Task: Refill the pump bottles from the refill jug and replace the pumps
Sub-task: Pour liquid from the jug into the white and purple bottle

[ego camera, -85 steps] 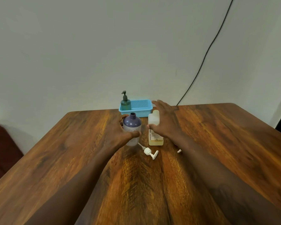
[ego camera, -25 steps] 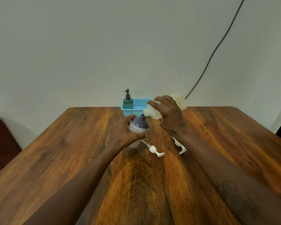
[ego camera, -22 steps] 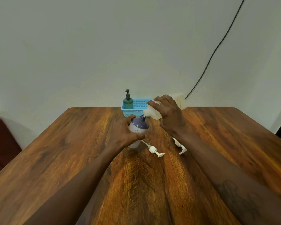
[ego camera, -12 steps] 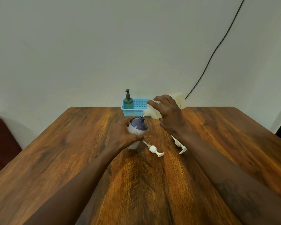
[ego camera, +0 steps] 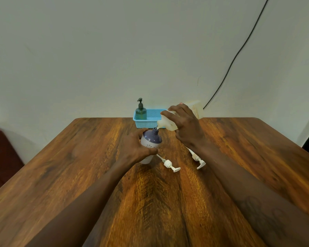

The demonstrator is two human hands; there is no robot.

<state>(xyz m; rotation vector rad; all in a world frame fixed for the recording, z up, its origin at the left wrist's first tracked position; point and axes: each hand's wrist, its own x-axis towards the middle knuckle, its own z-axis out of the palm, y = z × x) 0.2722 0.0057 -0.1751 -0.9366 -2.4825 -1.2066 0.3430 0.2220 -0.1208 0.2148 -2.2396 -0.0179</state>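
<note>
My left hand (ego camera: 135, 148) grips a purple-and-white bottle (ego camera: 151, 139) that stands on the wooden table (ego camera: 78, 166) with its neck uncapped. My right hand (ego camera: 185, 127) holds a pale cream refill jug (ego camera: 168, 123) tipped sideways, its spout right over the bottle's neck, and a thin stream shows between them. Two white pumps lie on the table: one pump (ego camera: 169, 164) just right of the bottle, a second pump (ego camera: 197, 158) partly under my right forearm. A green pump bottle (ego camera: 141, 111) with its dark pump fitted stands in a blue basket (ego camera: 150, 120).
The blue basket sits at the table's far edge against a pale wall. A black cable (ego camera: 235, 56) runs down the wall at the right. A dark red seat (ego camera: 0, 157) is at the left, below table level.
Since 3.4 s ago my right hand lifted the jug off the table and tipped it over the purple bottle. In the last second the bottle shifted slightly left under the spout.
</note>
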